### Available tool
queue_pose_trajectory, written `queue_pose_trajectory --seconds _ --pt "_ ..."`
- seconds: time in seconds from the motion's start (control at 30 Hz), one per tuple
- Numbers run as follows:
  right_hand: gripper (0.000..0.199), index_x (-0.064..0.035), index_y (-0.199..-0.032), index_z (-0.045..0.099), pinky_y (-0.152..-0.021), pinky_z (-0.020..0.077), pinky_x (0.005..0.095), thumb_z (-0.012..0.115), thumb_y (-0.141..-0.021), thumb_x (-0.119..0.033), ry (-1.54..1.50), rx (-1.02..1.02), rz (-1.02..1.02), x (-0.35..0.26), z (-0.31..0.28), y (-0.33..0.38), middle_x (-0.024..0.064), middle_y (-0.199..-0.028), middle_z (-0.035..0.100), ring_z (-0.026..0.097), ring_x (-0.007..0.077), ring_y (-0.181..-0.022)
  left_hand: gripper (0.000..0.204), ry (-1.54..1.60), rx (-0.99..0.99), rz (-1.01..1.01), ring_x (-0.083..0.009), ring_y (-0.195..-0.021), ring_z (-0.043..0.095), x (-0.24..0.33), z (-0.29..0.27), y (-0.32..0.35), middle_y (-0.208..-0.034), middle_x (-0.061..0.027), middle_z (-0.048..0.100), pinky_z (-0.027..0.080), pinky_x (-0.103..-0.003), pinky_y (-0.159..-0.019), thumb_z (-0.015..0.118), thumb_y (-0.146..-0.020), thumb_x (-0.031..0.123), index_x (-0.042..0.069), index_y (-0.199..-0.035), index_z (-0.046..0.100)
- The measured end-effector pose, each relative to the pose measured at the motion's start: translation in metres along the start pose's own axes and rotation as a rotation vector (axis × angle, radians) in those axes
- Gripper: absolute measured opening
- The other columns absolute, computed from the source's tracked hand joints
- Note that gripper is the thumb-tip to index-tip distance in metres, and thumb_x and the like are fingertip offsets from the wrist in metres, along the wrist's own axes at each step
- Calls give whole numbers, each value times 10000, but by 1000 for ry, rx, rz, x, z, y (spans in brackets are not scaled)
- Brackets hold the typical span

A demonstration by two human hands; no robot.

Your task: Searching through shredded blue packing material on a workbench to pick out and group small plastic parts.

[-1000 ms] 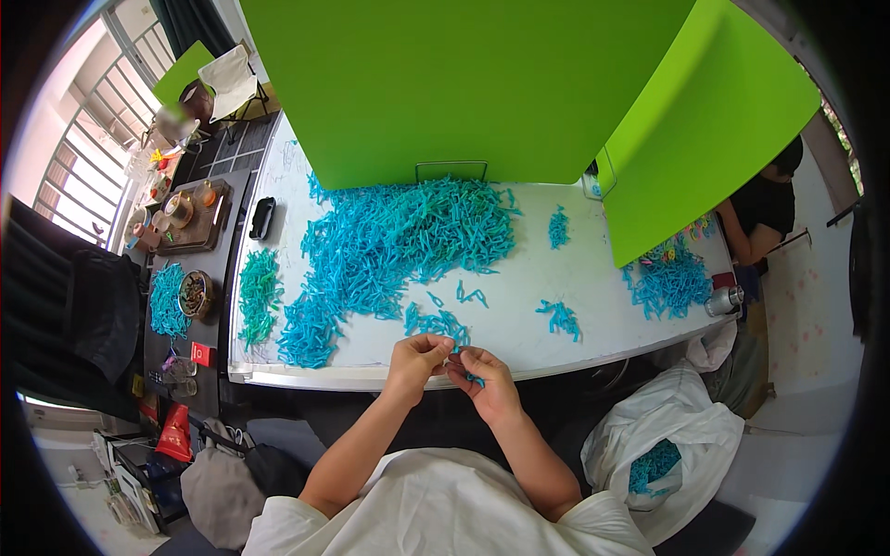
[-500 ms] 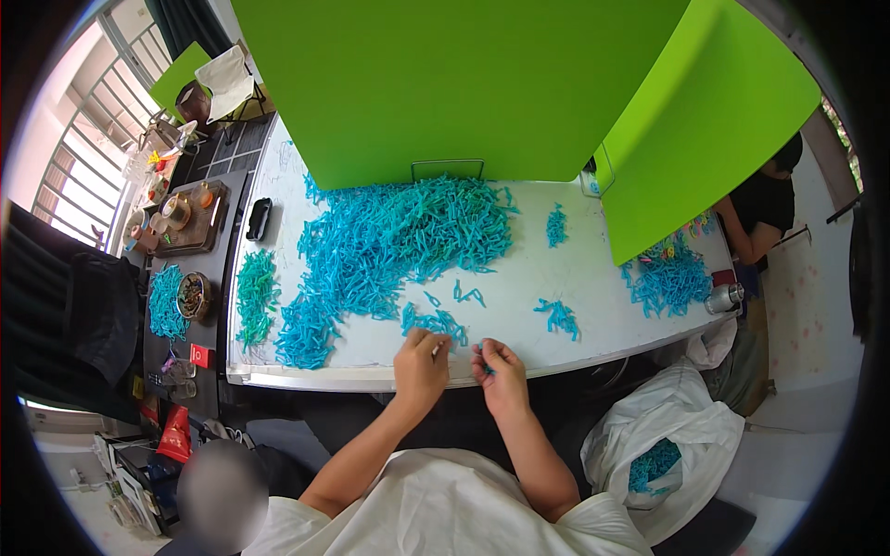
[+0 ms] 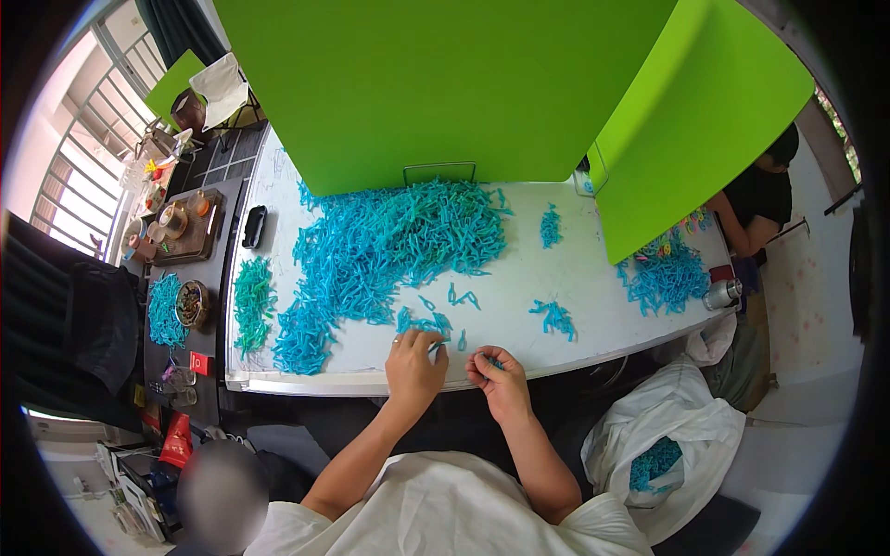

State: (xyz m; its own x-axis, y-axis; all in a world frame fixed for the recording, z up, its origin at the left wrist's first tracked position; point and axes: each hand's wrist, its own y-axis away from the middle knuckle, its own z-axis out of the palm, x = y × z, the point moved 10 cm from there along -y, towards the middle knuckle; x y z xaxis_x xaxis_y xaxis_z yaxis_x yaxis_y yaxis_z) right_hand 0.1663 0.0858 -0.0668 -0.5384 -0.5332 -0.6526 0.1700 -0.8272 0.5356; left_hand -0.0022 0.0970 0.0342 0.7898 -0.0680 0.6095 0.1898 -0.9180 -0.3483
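Observation:
A large heap of small, slender blue plastic pieces (image 3: 371, 250) covers the middle and left of the white table (image 3: 501, 324). At the near edge, my left hand (image 3: 415, 371) is closed, with a blue piece (image 3: 435, 351) at its fingertips, beside a small cluster of pieces (image 3: 422, 321). To its right, my right hand (image 3: 501, 380) pinches another blue piece (image 3: 495, 362), mostly hidden by the fingers. A single loose piece (image 3: 462, 340) lies on the table between the hands. Their exact kind is too small to make out.
Green panels (image 3: 445, 93) stand at the back and right. Smaller piles lie at left (image 3: 252, 306) and right (image 3: 554, 317), near a black tray (image 3: 255, 227). A white sack (image 3: 607, 454) with blue pieces sits at lower right. Another person (image 3: 760, 199) is at far right.
My left hand has shifted slightly left and down. A single loose piece now shows on the table between my hands. My right hand stays pinched, a little lower.

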Motion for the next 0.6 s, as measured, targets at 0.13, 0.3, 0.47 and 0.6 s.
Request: queue_pose_trajectory --seconds 0.13,0.3,0.47,0.6 --pt "117 -32 -1015 643 -685 515 214 655 -919 -97 53 -46 20 -2 20 1 52 -900 670 626 109 -763 138 133 -66 -21 -291 -766 626 -7 -9 5 -837 -105 634 500 -381 -655 684 -766 3 57 -893 677" --pt "92 -33 -992 654 -616 471 190 640 -923 -91 78 -183 7 10 43 0 40 -874 661 584 70 -690 145 428 -311 -160 -185 -745 643 -9 -5 10 -833 -90 677 509 -295 -675 707 -827 25 20 -970 683" --pt "85 -32 -986 638 -591 461 196 639 -920 -85 74 -269 28 17 53 6 49 -843 662 590 82 -670 137 908 -438 -450 -117 -774 635 -56 32 33 -883 -73 699 521 -275 -688 731 -863 96 -7 -936 679" --pt "103 -34 -985 617 -557 452 208 658 -911 -92 38 -293 62 16 60 12 65 -801 662 581 91 -621 166 1218 -511 -653 -116 -788 627 -64 45 43 -928 -66 703 522 -264 -689 727 -882 145 -4 -943 684"
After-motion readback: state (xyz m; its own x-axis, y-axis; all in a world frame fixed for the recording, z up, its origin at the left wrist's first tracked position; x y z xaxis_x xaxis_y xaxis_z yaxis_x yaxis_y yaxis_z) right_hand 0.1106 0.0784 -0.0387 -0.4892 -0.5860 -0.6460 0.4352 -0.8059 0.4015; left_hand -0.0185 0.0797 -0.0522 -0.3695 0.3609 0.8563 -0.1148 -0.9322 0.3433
